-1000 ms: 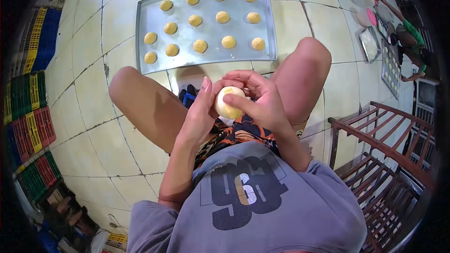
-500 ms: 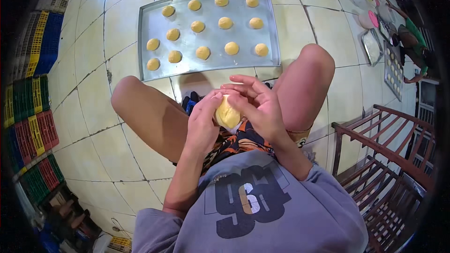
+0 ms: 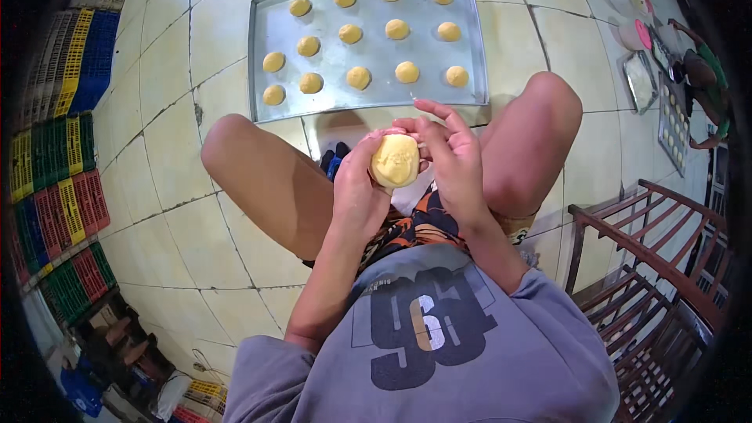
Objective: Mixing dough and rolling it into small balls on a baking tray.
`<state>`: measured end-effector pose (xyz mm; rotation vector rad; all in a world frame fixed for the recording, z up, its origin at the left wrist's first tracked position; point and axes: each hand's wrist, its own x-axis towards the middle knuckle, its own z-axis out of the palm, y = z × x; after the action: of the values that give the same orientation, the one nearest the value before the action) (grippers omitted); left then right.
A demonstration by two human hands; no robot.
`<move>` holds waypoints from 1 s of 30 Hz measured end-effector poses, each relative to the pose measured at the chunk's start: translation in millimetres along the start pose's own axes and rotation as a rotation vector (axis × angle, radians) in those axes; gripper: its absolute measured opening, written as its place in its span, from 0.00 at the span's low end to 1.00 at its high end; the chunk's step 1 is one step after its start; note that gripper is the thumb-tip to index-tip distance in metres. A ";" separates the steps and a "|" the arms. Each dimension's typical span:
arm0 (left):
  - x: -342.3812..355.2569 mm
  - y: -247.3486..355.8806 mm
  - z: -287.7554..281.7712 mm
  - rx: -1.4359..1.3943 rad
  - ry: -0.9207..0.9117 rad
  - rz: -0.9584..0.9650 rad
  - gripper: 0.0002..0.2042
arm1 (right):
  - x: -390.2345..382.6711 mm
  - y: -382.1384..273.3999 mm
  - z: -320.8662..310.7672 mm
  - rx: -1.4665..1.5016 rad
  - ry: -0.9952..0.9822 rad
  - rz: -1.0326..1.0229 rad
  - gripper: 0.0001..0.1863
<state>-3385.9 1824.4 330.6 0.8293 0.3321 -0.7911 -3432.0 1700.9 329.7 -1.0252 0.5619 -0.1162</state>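
Note:
A ball of dough [image 3: 395, 161], yellow on top and paler round its lower edge, is held up over my lap. My left hand [image 3: 362, 188] wraps round its left side, thumb along the far edge. On the other side my right hand [image 3: 457, 158] has fingers against the dough's far right edge, while its index finger stretches away past it. Some of the fingertips behind the dough are hidden. Beyond my hands, on the floor between and past my knees, lies a shallow metal tray [image 3: 364, 102] bearing several round yellow dough balls [image 3: 359, 77] in loose rows.
Stacked plastic crates [image 3: 70, 204] line the left side. To the right stands a reddish-brown slatted rack [image 3: 650, 243]. Further off at the right, another person [image 3: 705, 82] reaches toward a second tray of dough balls [image 3: 674, 121], near a foil-like pan [image 3: 641, 82] and a pink container [image 3: 638, 34].
The dough ball has turned so its yellow top shows more fully, and it has come up a little in my hands. My right thumb has lifted off its top. The whole view has shifted slightly.

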 end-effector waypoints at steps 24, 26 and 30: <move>7.6 -3.6 21.7 -0.499 0.111 0.233 0.12 | 0.3 23.6 25.2 -0.131 0.191 -0.342 0.16; 10.6 -5.4 16.5 -0.439 0.085 0.229 0.12 | -3.8 20.3 26.9 -0.101 0.180 -0.325 0.15; 14.9 -8.9 2.9 -0.258 0.012 0.207 0.11 | -9.8 12.3 24.4 -0.014 0.157 -0.267 0.14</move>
<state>-3382.5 1811.1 319.6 0.6147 0.3452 -0.5370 -3430.3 1729.7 332.8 -1.1077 0.5664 -0.4319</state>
